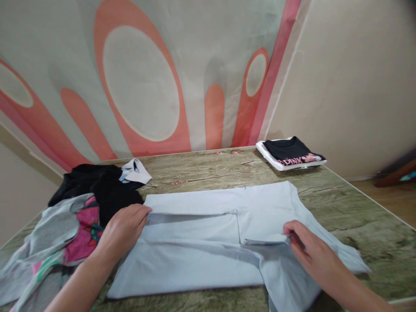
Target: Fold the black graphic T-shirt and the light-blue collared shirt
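A pale blue shirt [208,234] lies spread flat on the wood-grain table [351,208], with its far side folded toward the middle. My left hand [121,229] pinches the folded edge at the shirt's left end, fingers closed on the cloth. My right hand [307,251] grips a folded flap of the same shirt near its right side, by the sleeve. Both forearms reach in from the near edge.
A heap of unfolded clothes [74,216], black, grey and pink, lies at the left of the table. A folded stack with a black printed shirt [292,154] on top sits at the far right corner. A patterned curtain [146,78] hangs behind the table.
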